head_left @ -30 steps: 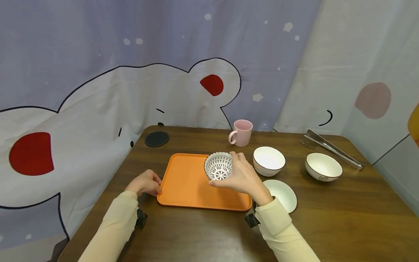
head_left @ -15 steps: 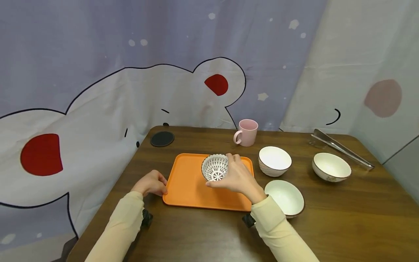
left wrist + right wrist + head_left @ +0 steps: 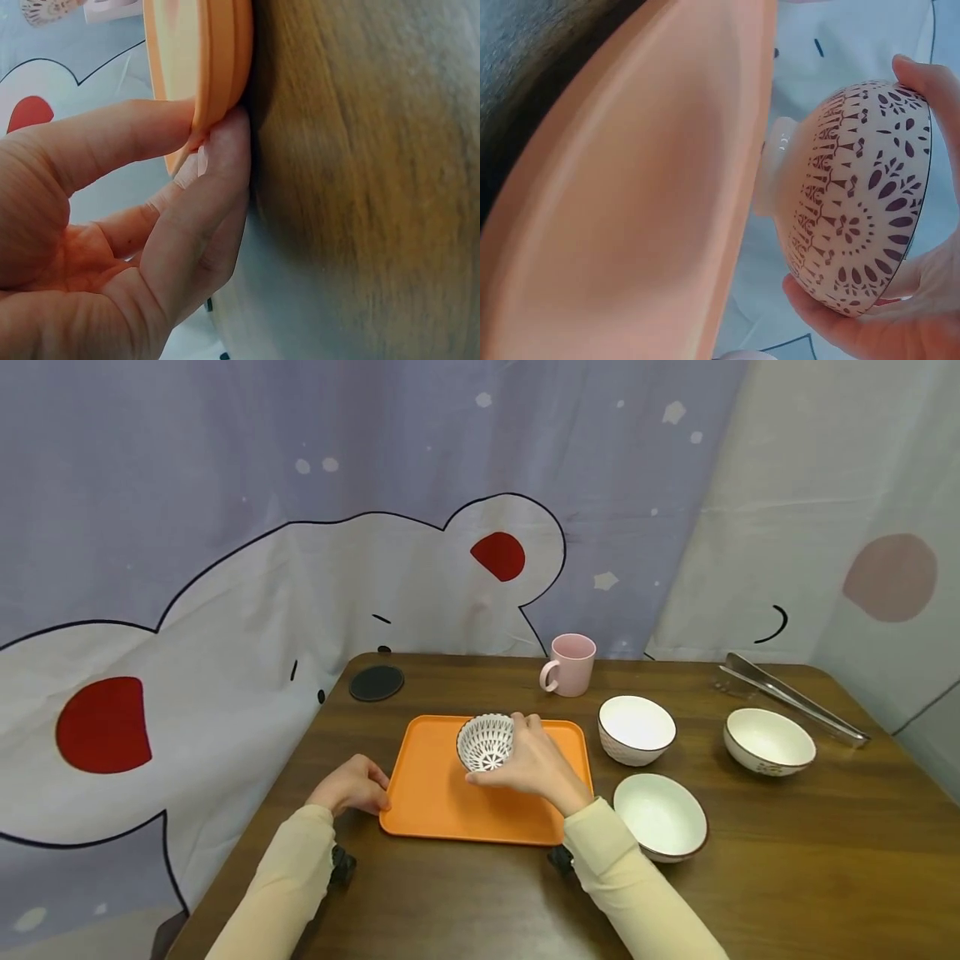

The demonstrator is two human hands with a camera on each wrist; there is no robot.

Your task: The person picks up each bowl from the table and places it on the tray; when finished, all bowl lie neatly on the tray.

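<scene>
My right hand (image 3: 532, 762) grips a small bowl (image 3: 483, 742) by its rim, thumb on the near side and fingers on the far side. The bowl is white with a dark pattern inside and out, and it stands upright over the orange tray (image 3: 465, 814). In the right wrist view the patterned bowl (image 3: 855, 199) shows its foot close over the tray's surface. My left hand (image 3: 352, 787) pinches the tray's left edge near the front corner. In the left wrist view the thumb and fingers of this hand (image 3: 142, 217) meet at the tray rim (image 3: 223, 60), low by the table.
Right of the tray stand a white bowl (image 3: 637, 727), a pale green-white bowl (image 3: 660, 817) and a floral bowl (image 3: 769, 739). Metal tongs (image 3: 795, 700) lie at the back right. A pink mug (image 3: 572, 665) and a dark round coaster (image 3: 377, 682) sit along the back.
My right hand has shifted the patterned bowl left over the tray. The left hand keeps its pinch on the tray edge. The head view has turned slightly left.
</scene>
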